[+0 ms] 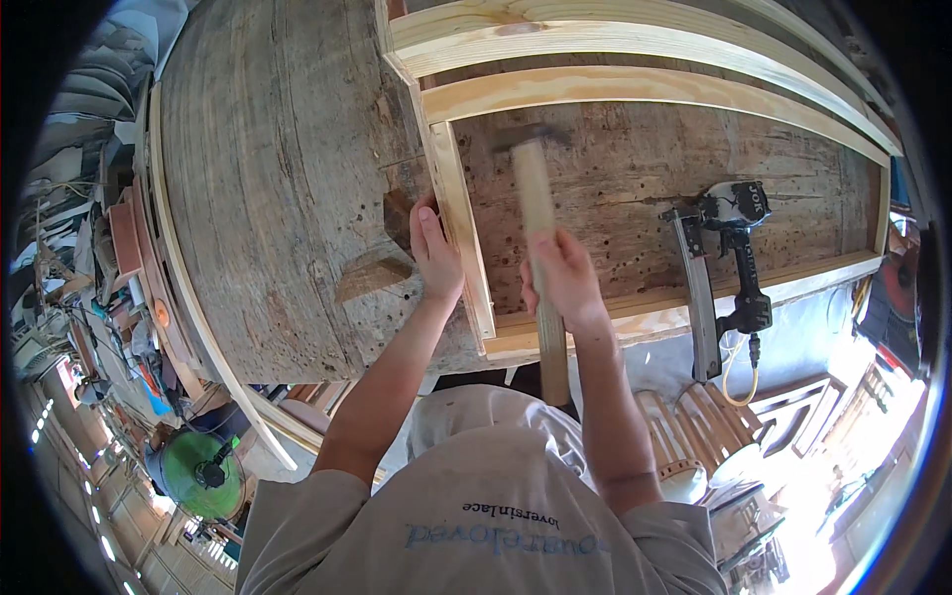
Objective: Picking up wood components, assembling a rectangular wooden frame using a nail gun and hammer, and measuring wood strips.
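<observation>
My right hand [567,282] is closed around the pale wooden handle of a hammer [535,193]. The handle slants toward my body, and the dark hammer head is smeared by motion above the workbench. A pale wooden frame [459,218] lies on the worn bench, and the hammer is just right of its short left rail. My left hand [436,256] rests along the outer side of that rail, fingers stretched toward the far end and not wrapped over its top. Angular wood offcuts [373,278] lie beside my left hand.
A black and silver nail gun [734,248] with a yellowish hose lies over the frame's near rail at right. Long slats [635,87] cross the frame's far side. A green round fan [203,474] stands at lower left. Wooden chairs [684,431] stand on the floor at right.
</observation>
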### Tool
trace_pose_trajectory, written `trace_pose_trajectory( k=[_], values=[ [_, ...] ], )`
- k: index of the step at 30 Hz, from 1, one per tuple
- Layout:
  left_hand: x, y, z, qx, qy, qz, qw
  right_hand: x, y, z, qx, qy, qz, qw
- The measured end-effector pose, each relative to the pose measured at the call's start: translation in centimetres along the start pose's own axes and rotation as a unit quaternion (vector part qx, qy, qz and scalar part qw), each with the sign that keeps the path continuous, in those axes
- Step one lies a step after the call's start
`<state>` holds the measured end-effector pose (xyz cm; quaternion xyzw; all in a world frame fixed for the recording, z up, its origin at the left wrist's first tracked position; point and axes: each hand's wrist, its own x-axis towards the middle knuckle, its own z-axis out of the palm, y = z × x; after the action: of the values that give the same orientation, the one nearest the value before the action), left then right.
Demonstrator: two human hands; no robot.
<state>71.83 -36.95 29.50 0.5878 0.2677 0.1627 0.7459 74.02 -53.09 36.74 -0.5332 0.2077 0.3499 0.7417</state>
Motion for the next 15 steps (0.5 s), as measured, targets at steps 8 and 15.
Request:
trace_pose_trajectory(
  k=[8, 15],
  values=[
    [0.1, 0.1, -0.1, 0.006, 0.004, -0.021, 1.000, -0.8, -0.5, 0.3, -0.097, -0.033, 0.020, 0.994],
    [-0.1, 0.9, 0.8, 0.095, 0.008, -0.017, 0.995, -3.1, 1.4, 0.1, -0.035, 0.013, 0.016, 0.999]
  ],
)
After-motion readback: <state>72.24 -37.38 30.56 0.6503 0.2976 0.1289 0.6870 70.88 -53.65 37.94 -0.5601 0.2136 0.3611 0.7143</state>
